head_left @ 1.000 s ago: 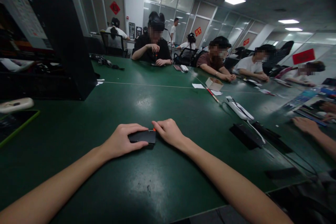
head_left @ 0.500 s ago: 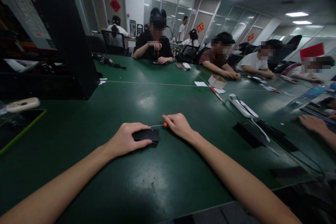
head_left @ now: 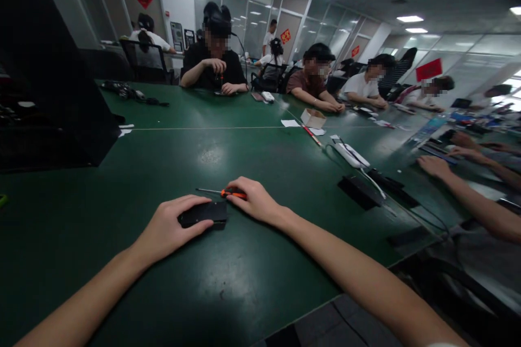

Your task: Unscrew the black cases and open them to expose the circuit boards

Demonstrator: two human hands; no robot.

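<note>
My left hand [head_left: 169, 222] grips a flat black rectangular box [head_left: 205, 214] on the table, thumb along the near side and fingers along the far side. Just to the right, my right hand [head_left: 254, 200] has its thumb and fingers around the orange-and-black handle of a screwdriver [head_left: 234, 193]. The thin metal shaft points left, beyond the far edge of the box and apart from it. Part of the handle is covered by the palm.
On the green table [head_left: 163, 157] a large black case [head_left: 52, 76] stands at the left. To the right are a white power strip [head_left: 350, 153], black adapters [head_left: 360, 192], cables and a small cardboard box [head_left: 313, 118]. Other people sit opposite; a neighbour's hand [head_left: 435, 165] rests at the right.
The view has swung to the right. More of the screwdriver's handle shows between my right thumb and fingers. My left hand keeps its grip on the black box.
</note>
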